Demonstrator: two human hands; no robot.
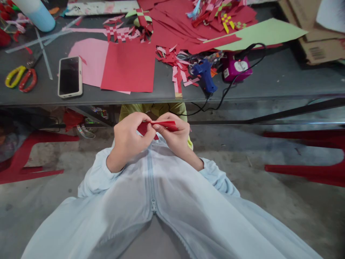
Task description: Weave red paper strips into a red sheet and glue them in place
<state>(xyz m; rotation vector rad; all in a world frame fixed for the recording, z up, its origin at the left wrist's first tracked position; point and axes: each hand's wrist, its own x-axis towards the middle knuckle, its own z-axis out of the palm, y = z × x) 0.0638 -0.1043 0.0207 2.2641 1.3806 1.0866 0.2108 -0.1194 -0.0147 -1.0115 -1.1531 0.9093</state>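
Close to my body, below the table edge, my left hand (132,133) and my right hand (174,133) meet over a folded piece of red paper (168,124). Both thumbs and fingers pinch it, the two grips nearly touching. A flat end sticks out to the right above my right thumb; darker red parts show beneath my left fingers. How the paper is folded inside the grip is hidden. On the table ahead lie a red paper sheet (128,68) and a pink sheet (91,61) partly under it.
On the table are a phone (70,77), scissors (21,77), a blue glue gun (205,76) with a dangling black cord, a purple power block (235,68), woven paper strips (124,34), a green sheet (264,34) and cardboard (320,46). Red stools (309,169) stand either side.
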